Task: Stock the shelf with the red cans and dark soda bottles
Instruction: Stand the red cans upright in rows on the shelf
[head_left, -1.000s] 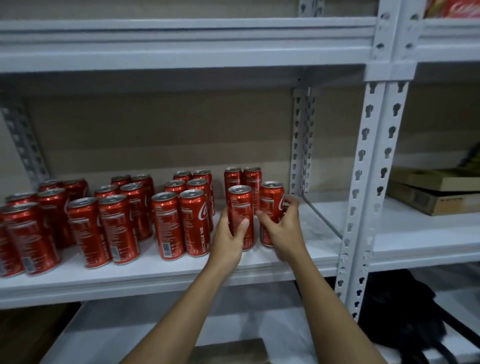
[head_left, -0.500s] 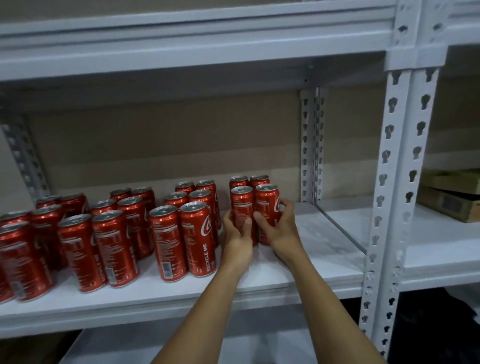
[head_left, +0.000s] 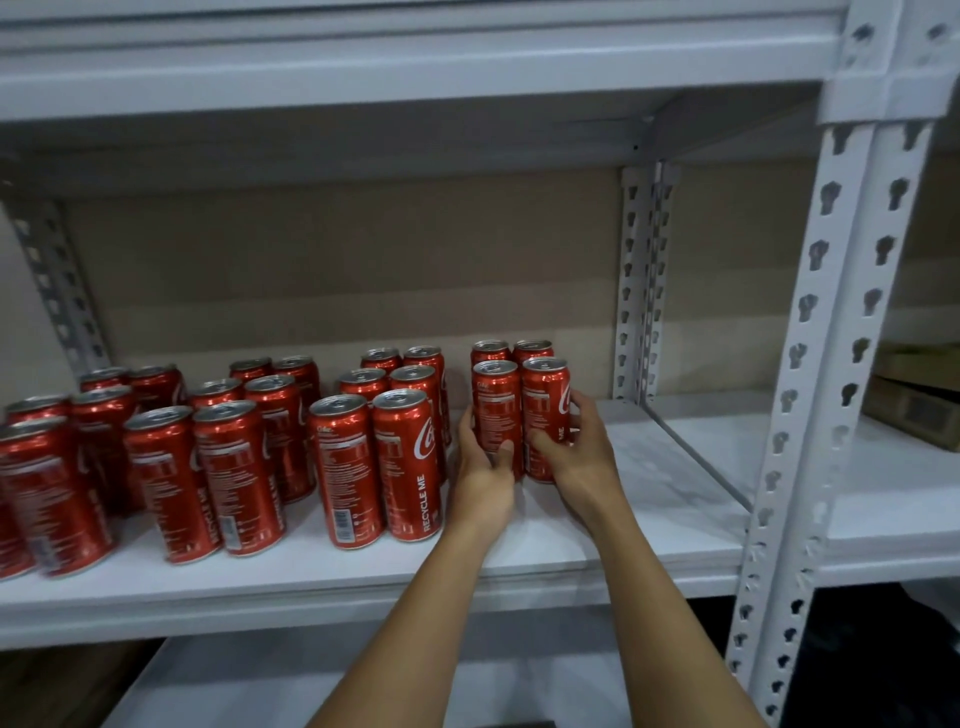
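Two red cans are standing upright on the white shelf (head_left: 649, 467), long axes vertical, silver tops up, touching side by side. The left hand (head_left: 483, 467) is curling round the left can (head_left: 496, 410), thumb across its front and fingers behind its left side; the right hand (head_left: 576, 452) is wrapping the right can (head_left: 543, 410), thumb in front, fingers round its right flank. Both cans are sitting between the two palms, just in front of two more cans (head_left: 511, 349) at the back. To the left, further cans are standing in paired rows; about twenty-two are showing in all, the leftmost blurred.
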